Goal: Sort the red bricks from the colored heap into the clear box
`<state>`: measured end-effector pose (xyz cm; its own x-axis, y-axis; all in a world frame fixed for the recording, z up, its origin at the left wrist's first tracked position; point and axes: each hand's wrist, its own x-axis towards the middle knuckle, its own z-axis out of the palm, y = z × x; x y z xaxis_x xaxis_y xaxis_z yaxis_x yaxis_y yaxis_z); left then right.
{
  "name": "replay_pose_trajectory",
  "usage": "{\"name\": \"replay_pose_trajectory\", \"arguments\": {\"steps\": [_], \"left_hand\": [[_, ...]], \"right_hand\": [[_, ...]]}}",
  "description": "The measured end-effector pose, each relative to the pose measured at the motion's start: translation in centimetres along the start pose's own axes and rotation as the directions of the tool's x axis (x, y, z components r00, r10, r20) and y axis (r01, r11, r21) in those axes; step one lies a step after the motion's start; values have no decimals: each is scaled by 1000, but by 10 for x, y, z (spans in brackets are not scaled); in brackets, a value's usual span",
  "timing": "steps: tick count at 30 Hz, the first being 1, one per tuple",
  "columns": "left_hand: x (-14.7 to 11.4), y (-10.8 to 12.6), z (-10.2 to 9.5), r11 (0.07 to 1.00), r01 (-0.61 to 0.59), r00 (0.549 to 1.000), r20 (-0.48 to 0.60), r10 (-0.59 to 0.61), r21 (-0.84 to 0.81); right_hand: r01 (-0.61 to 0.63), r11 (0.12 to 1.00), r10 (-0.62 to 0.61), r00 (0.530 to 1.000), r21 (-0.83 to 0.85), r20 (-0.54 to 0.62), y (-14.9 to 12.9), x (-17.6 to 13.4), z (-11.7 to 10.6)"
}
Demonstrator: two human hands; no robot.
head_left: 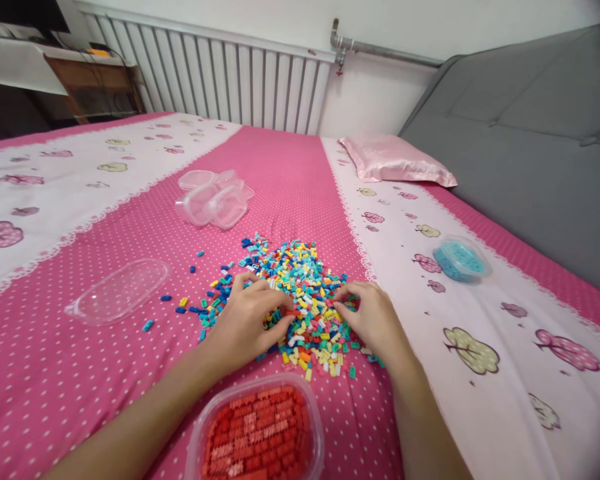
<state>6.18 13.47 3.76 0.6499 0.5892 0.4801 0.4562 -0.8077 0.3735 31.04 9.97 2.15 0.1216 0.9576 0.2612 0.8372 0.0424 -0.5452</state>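
A loose pile of small multicoloured toy building bricks (305, 287) is spread on the bed in front of me. My left hand (250, 317) rests over the left side of the pile, its thumb and index finger closed on a small red brick (294, 313). At the pile's right edge, my right hand (373, 313) has thumb and index finger pinched together among the bricks. What lies between those fingertips is too small to make out. Nearest to me stands a clear plastic container (317, 427) filled with rows of red bricks (257, 433).
A clear lid (123, 290) lies to the left, with stacked clear containers (217, 200) farther back. A tub of light blue bricks (460, 259) sits at right. Beyond are a pink pillow (397, 160), a grey headboard (525, 133) and a white radiator (220, 73).
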Motion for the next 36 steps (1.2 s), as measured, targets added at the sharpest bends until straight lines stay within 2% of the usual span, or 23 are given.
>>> {"name": "replay_pose_trajectory", "arguments": {"steps": [4, 7, 9, 11, 13, 16, 20, 25, 31, 33, 36], "left_hand": [[1, 1, 0, 1000, 5, 1000, 0, -5, -6], [1, 3, -1, 1000, 9, 1000, 8, -9, -23], [0, 3, -1, 999, 9, 1000, 7, -9, -45], [0, 4, -2, 998, 9, 1000, -2, -10, -62], [0, 4, -2, 997, 9, 1000, -20, -10, -80], [0, 4, -2, 995, 5, 998, -55, -11, -99], [1, 6, -2, 995, -11, 996, -92, 2, -100], [1, 7, -3, 996, 4, 994, -109, -14, -88], [1, 8, -4, 996, -1, 994, -105, -8, -85], [1, 7, -4, 997, 9, 994, -106, -17, -78], [2, 7, -3, 997, 31, 994, -99, -38, -71]], "right_hand": [[-95, 983, 103, 993, 157, -49, -5, 1, -3], [-83, 926, 105, 994, 368, -40, -10, 0, -3], [-87, 833, 75, 996, 546, 45, -15, -2, -2], [-142, 720, 24, 983, 680, 180, -22, -5, -1], [-204, 631, -29, 958, 749, 285, -28, -8, -1], [-239, 577, -58, 942, 781, 331, -33, -9, -1], [-267, 576, -34, 936, 772, 349, -35, -9, 0], [-230, 557, -20, 957, 798, 289, -39, -10, 3], [-209, 608, -62, 950, 766, 307, -38, -10, 3], [-170, 657, -39, 965, 734, 259, -30, -8, 0], [-101, 818, 57, 994, 566, 95, -12, -5, -5]]}}
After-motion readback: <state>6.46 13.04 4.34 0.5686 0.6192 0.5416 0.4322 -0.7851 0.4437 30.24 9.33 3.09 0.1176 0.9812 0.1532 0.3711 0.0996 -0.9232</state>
